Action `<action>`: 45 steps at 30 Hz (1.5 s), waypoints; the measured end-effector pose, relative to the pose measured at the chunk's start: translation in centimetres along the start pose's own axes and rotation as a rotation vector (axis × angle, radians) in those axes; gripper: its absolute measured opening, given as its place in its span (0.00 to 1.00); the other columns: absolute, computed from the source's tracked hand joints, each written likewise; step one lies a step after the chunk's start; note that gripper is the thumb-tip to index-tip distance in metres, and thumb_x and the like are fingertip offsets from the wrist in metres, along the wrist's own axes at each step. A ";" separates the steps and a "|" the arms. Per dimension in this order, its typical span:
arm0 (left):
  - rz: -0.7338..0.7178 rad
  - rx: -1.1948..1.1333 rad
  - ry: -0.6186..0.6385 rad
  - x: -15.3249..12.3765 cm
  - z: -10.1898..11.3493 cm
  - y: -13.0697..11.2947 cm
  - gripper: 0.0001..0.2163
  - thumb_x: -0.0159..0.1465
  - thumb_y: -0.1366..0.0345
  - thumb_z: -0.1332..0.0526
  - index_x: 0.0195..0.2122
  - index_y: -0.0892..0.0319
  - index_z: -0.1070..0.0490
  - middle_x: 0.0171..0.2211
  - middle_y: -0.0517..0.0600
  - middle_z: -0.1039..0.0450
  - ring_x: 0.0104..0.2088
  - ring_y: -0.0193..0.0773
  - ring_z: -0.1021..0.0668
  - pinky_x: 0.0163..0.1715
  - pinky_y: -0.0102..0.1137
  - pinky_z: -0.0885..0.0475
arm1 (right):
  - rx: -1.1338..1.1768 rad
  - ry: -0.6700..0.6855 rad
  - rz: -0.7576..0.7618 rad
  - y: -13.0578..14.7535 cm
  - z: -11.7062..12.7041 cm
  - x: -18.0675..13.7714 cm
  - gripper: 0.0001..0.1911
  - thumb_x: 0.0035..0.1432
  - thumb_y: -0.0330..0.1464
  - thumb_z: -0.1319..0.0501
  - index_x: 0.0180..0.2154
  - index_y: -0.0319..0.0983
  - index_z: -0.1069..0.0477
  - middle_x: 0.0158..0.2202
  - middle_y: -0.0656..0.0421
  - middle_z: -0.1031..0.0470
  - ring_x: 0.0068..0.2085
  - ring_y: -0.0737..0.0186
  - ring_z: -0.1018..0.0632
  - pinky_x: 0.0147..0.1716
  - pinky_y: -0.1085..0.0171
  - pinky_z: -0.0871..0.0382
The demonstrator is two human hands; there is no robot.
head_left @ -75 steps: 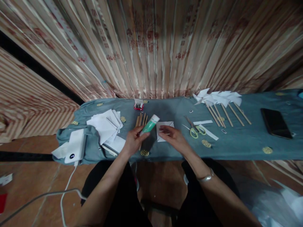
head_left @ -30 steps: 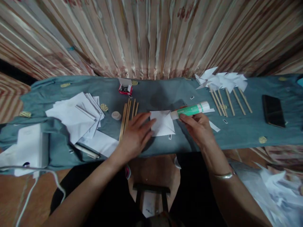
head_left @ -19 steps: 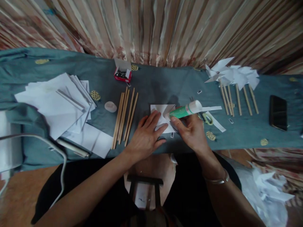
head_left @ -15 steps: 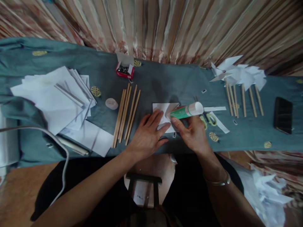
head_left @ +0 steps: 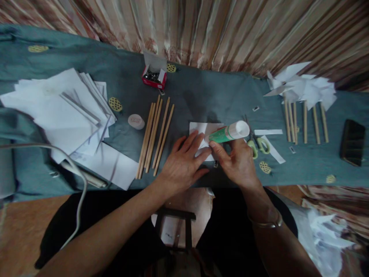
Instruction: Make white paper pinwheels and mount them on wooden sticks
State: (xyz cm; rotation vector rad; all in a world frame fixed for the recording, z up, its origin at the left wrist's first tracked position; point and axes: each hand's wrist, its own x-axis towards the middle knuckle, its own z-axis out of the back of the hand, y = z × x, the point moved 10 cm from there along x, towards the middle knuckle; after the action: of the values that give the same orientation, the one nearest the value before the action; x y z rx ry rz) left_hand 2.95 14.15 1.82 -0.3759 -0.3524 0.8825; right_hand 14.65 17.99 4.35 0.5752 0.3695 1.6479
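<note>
A small white sheet of paper (head_left: 198, 126) lies on the cloth in front of me, partly covered by both hands. My left hand (head_left: 184, 163) rests on its left part with the fingers spread. In my right hand (head_left: 238, 159) is a green and white glue stick (head_left: 226, 134), tilted, its lower end down at the paper's middle. Just right of that hand lie scissors (head_left: 258, 145) with light green handles and narrow paper strips (head_left: 273, 149). Several thin wooden sticks (head_left: 155, 134) lie left of my left hand, and beyond them a white cap (head_left: 136, 121).
Stacked white paper (head_left: 57, 111) covers the left side, with a cable (head_left: 66, 156) looping over the front edge. A red box of small metal pieces (head_left: 155, 75) stands at the back. Paper pinwheels (head_left: 302, 88) on sticks and a dark phone (head_left: 353, 142) lie to the right.
The view has shifted slightly. The glue stick's lower end remains at the paper, still in my right hand, and my left hand stays spread on the sheet.
</note>
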 end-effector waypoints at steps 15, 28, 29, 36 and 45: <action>0.031 -0.007 0.013 0.1 0.1 0.1 0.27 0.63 0.58 0.35 0.62 0.59 0.35 0.68 0.67 0.45 0.70 0.59 0.44 0.61 0.56 0.39 | -0.028 -0.033 0.069 0.8 -0.1 0.0 0.21 0.64 0.49 0.44 0.43 0.38 0.29 0.37 0.50 0.20 0.40 0.49 0.19 0.39 0.52 0.25; 0.044 -0.019 0.019 0.2 0.2 0.1 0.25 0.63 0.59 0.34 0.60 0.59 0.34 0.68 0.66 0.44 0.70 0.59 0.44 0.61 0.56 0.40 | -0.070 0.027 0.130 1.8 -0.6 0.2 0.21 0.66 0.48 0.45 0.45 0.37 0.29 0.40 0.47 0.20 0.42 0.48 0.19 0.39 0.53 0.25; 0.046 -0.019 0.022 0.2 0.2 0.1 0.25 0.63 0.58 0.34 0.60 0.59 0.33 0.68 0.66 0.44 0.70 0.60 0.44 0.61 0.56 0.40 | -0.073 0.036 0.137 1.9 -0.7 0.2 0.21 0.66 0.47 0.45 0.45 0.36 0.29 0.40 0.48 0.20 0.41 0.48 0.19 0.39 0.53 0.25; 0.039 -0.025 0.011 0.2 0.3 0.0 0.24 0.63 0.58 0.35 0.58 0.61 0.32 0.68 0.67 0.44 0.69 0.60 0.43 0.61 0.57 0.40 | -0.093 0.046 0.171 2.6 -0.6 0.0 0.18 0.67 0.45 0.45 0.44 0.37 0.30 0.37 0.49 0.21 0.40 0.48 0.19 0.37 0.54 0.26; 0.033 -0.028 0.013 0.2 0.3 0.0 0.22 0.63 0.59 0.34 0.56 0.61 0.30 0.68 0.68 0.44 0.69 0.61 0.43 0.61 0.57 0.40 | -0.090 0.052 0.183 2.8 -0.4 -0.4 0.22 0.67 0.50 0.49 0.42 0.38 0.30 0.34 0.51 0.22 0.42 0.47 0.19 0.38 0.54 0.25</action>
State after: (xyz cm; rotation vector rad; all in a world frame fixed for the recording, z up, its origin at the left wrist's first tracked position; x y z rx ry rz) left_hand 2.87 14.36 2.11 -0.4138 -0.3475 0.9075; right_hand 12.19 17.21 5.50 0.5109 0.2858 1.8486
